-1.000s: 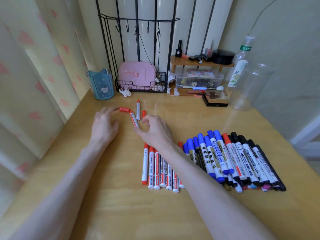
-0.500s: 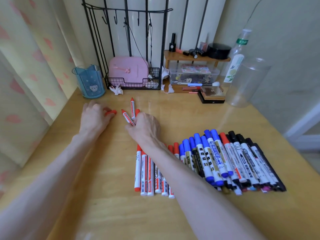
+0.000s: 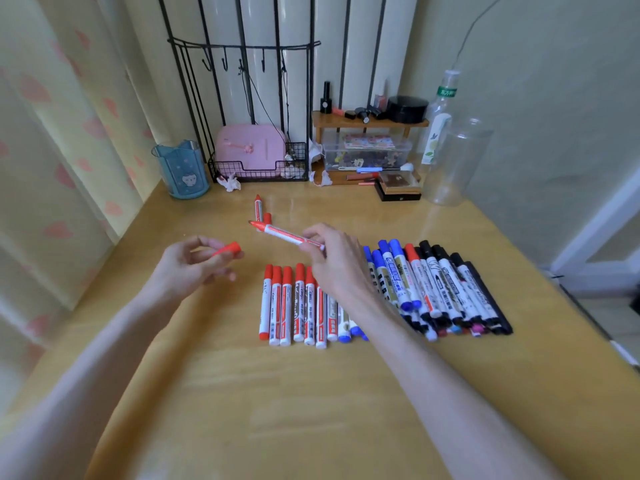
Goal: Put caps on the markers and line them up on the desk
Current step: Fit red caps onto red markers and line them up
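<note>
My right hand (image 3: 330, 261) pinches an uncapped red marker (image 3: 284, 233) above the desk, its bare tip pointing left. My left hand (image 3: 190, 268) holds a loose red cap (image 3: 230, 249) between thumb and fingers, a short gap left of that tip. On the wooden desk (image 3: 311, 393) lies a row of capped red markers (image 3: 287, 303); blue markers (image 3: 391, 271) and black markers (image 3: 464, 289) continue it to the right, partly hidden by my right forearm. Farther back lie another uncapped red marker (image 3: 258, 206) and a second red cap (image 3: 267, 218).
A blue pen cup (image 3: 181, 169) stands at the back left. Beside it are a wire rack with a pink case (image 3: 251, 148), a small wooden shelf with a clear box (image 3: 367, 152), and two clear bottles (image 3: 453, 161). Curtains hang along the left edge.
Both hands lifted off the desk. My right hand picked up the uncapped red marker and my left hand picked up the red cap; they now face each other in the air.
</note>
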Motion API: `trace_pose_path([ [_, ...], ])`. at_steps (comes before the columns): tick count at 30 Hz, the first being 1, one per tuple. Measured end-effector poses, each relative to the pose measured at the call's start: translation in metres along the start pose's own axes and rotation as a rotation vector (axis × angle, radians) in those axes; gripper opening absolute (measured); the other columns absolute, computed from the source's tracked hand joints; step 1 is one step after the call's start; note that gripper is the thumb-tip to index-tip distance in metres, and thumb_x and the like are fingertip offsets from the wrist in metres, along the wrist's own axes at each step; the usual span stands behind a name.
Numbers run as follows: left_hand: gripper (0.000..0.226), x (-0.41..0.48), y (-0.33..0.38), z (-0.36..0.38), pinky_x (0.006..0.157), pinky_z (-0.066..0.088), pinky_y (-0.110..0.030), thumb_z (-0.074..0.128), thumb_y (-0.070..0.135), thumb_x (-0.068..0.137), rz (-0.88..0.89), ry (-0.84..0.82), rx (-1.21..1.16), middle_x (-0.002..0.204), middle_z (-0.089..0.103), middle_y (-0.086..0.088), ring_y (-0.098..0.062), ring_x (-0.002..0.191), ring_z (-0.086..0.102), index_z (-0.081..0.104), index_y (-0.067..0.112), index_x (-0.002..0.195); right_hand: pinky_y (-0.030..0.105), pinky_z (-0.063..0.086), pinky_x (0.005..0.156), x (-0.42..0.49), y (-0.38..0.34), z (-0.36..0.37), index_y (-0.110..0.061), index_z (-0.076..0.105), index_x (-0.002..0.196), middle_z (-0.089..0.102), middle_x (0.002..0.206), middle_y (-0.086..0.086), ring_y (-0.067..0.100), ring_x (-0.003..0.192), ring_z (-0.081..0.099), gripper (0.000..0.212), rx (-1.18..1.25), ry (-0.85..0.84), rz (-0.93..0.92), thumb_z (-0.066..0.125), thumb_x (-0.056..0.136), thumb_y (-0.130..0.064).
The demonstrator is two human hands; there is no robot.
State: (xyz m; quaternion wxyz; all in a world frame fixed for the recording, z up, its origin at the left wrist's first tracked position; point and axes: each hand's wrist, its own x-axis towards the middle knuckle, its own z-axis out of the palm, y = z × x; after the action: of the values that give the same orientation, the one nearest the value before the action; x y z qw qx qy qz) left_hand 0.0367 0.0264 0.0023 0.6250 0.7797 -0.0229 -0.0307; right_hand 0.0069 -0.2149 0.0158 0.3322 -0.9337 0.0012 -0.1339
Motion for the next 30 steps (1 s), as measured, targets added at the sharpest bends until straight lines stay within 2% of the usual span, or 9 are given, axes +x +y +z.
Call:
trace_pose_path([
  [3,0.026,-0.031,-0.001,0.01,0.056,0.043,-0.018,0.068,0.022,0.098,0.064,-0.118,-0.043,0.108,0.08,-0.004,-0.017,0.068,0.07,0.061,0.005,0.116,0.015,0.041,0.056,-0.023,0.015,-0.022,-0.026,0.068,0.127,0.069,0.107,-0.007,0.002,0.069,0.055,0.025,0.009,0.057,-0.072,0.06,0.104,-0.021],
  [6,0.03,-0.05,-0.007,0.024,0.057,0.044,-0.014,0.067,0.025,0.093,0.115,-0.164,-0.095,0.1,0.08,-0.003,-0.015,0.065,0.065,0.07,0.005,0.116,0.012,0.041,0.068,-0.041,0.022,-0.035,-0.023,0.07,0.123,0.065,0.108,-0.009,0.005,0.087,0.057,0.025,0.032,0.152,-0.163,0.057,0.104,-0.014],
  [9,0.025,-0.055,-0.012,0.035,0.063,0.047,-0.014,0.071,0.023,0.089,0.167,-0.151,-0.096,0.077,0.071,0.001,-0.012,0.063,0.056,0.077,0.009,0.109,0.007,0.04,0.074,-0.052,0.028,-0.04,-0.017,0.071,0.12,0.063,0.104,-0.006,0.007,0.09,0.058,0.026,0.011,0.242,-0.243,0.058,0.101,-0.005],
  [13,0.023,-0.055,-0.018,0.037,0.072,0.054,-0.021,0.074,0.016,0.089,0.231,-0.168,-0.082,0.083,0.075,0.004,-0.015,0.063,0.059,0.077,0.007,0.11,0.001,0.038,0.083,-0.061,0.04,-0.043,-0.012,0.071,0.117,0.063,0.107,-0.004,0.008,0.096,0.061,0.027,0.011,0.284,-0.282,0.059,0.098,0.003],
  [16,0.024,-0.053,-0.021,0.036,0.073,0.054,-0.02,0.075,0.016,0.088,0.245,-0.161,-0.066,0.077,0.074,0.005,-0.015,0.064,0.061,0.077,0.007,0.111,0.0,0.039,0.084,-0.063,0.043,-0.045,-0.01,0.072,0.115,0.063,0.106,-0.004,-0.001,0.097,0.056,0.029,-0.028,0.283,-0.32,0.062,0.095,0.007],
  [21,0.024,-0.053,-0.02,0.036,0.074,0.055,-0.02,0.077,0.015,0.086,0.251,-0.143,-0.045,0.076,0.073,0.003,-0.015,0.062,0.063,0.077,0.008,0.109,0.023,0.058,0.083,-0.065,0.042,-0.043,-0.012,0.073,0.114,0.062,0.107,-0.004,0.001,0.101,0.061,0.039,-0.042,0.254,-0.385,0.059,0.088,0.014],
  [25,0.025,-0.055,-0.02,0.038,0.075,0.057,-0.028,0.078,0.018,0.086,0.254,-0.14,-0.021,0.08,0.075,-0.001,-0.017,0.062,0.065,0.078,0.01,0.11,0.017,0.056,0.083,-0.066,0.041,-0.038,-0.013,0.073,0.115,0.061,0.106,-0.004,-0.006,0.098,0.055,0.045,-0.058,0.229,-0.422,0.065,0.084,0.019],
  [28,0.025,-0.058,-0.02,0.04,0.077,0.057,-0.03,0.078,0.026,0.088,0.295,-0.141,0.076,0.077,0.077,-0.001,-0.012,0.067,0.068,0.08,0.015,0.111,0.033,0.06,0.083,-0.068,0.038,-0.033,-0.012,0.073,0.117,0.061,0.105,-0.001,0.009,0.101,0.065,0.04,-0.029,0.186,-0.46,0.052,0.089,0.009],
  [30,0.027,-0.062,-0.017,0.041,0.08,0.058,-0.026,0.075,0.029,0.089,0.335,-0.108,0.145,0.078,0.077,0.011,-0.002,0.072,0.069,0.08,0.015,0.111,0.04,0.061,0.079,-0.07,0.038,-0.031,-0.011,0.072,0.119,0.062,0.104,0.001,0.018,0.099,0.069,0.037,-0.006,0.158,-0.471,0.048,0.094,0.0],
])
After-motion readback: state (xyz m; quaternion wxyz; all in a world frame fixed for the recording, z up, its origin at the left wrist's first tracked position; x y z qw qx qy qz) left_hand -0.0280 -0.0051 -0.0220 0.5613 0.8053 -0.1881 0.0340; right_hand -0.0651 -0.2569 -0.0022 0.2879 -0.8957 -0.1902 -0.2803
